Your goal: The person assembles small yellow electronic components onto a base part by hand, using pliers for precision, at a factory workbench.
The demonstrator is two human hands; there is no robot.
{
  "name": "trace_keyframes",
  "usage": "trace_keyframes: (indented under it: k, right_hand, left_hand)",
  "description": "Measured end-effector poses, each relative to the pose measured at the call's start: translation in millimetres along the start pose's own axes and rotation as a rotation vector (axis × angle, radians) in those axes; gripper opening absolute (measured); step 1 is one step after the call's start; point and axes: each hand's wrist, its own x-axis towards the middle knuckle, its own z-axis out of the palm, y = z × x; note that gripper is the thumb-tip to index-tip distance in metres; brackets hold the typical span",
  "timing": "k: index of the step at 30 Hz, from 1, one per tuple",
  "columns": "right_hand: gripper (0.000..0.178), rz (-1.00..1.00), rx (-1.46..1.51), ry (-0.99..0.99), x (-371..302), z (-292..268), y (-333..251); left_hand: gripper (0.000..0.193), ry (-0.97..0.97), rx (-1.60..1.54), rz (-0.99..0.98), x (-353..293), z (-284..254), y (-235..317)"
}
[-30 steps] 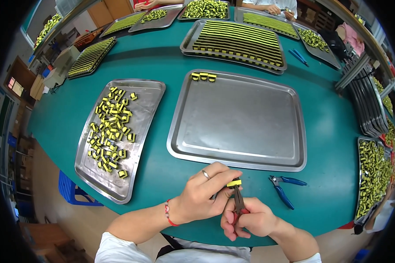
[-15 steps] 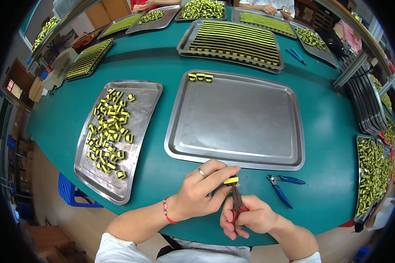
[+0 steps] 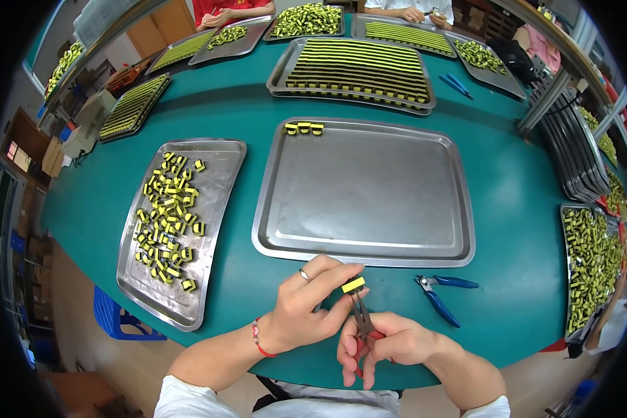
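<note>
Between its thumb and fingers, my left hand (image 3: 309,301) pinches a small yellow-and-black transformer (image 3: 353,284) just in front of the large tray's near edge. My right hand (image 3: 390,341) is closed round the red handles of needle-nose pliers (image 3: 363,322). The plier jaws point up at the transformer's underside and are parted a little; whether they touch its pins is too small to tell. Three similar transformers (image 3: 304,129) stand in a row at the far left corner of the large metal tray (image 3: 362,202). More lie loose in a narrower metal tray (image 3: 212,209) to the left.
Blue-handled side cutters (image 3: 440,296) lie right of my hands on the green table (image 3: 515,279). Beyond the large tray are stacked trays of rowed transformers (image 3: 355,73) and blue pliers (image 3: 456,86). A heaped tray (image 3: 592,265) stands at the right. Two people work across the table.
The plier jaws have parted slightly, and the transformer has tilted a little in my left fingers. Both hands have shifted slightly left in view, along with the whole scene.
</note>
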Motion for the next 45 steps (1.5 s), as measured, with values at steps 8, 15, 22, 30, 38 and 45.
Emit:
trace_keyframes:
  k: [8,15,22,30,38,45]
  right_hand:
    - [0.027,0.066,-0.071,-0.049,-4,-16,-3]
    - [0.027,-0.559,-0.422,0.196,-2,-4,11]
    - [0.042,-1.063,-1.320,0.964,22,-11,16]
    - [0.039,-1.063,-1.284,0.989,24,-8,20]
    - [0.037,-0.935,-0.867,0.614,14,4,27]
    - [0.035,-0.899,-0.969,0.764,24,7,27]
  left_hand:
    - [0.039,-0.028,-0.044,0.029,-2,1,3]
    - [0.027,-0.031,-0.082,-0.255,-2,-3,3]
    - [0.019,-0.085,-0.475,-0.592,-21,15,10]
    - [0.022,-0.031,-0.549,-0.651,-21,23,16]
    - [0.063,0.112,-1.429,-0.727,-10,13,-8]
    - [0.069,-0.154,-1.198,-0.538,-14,9,0]
